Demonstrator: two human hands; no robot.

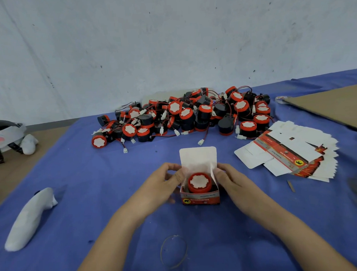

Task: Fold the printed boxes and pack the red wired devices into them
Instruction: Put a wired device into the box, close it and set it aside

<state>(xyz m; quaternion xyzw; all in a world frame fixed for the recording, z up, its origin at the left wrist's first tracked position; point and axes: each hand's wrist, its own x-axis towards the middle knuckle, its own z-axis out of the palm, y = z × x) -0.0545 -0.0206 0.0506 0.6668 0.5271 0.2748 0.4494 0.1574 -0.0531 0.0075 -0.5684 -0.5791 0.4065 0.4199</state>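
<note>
We are at the closing step for one printed box (199, 197), which stands open just below the centre of the frame on the blue cloth (94, 190). One red wired device (199, 182) sits inside it, white face up; we cannot see its wire. Our left hand (168, 182) curls its fingers and thumb on the box's left side flap, and our right hand (229, 179) pinches the right side flap, so both grip the box. The top flap (198, 156) stands upright behind the device, not yet folded. Next, we judge, the two side flaps must fold inward over the device, then the top flap comes down and its edge tucks in at the front. The pile of devices (185, 116) lies in the upper middle of the frame, and the flat boxes (293, 153) lie at centre right.
</note>
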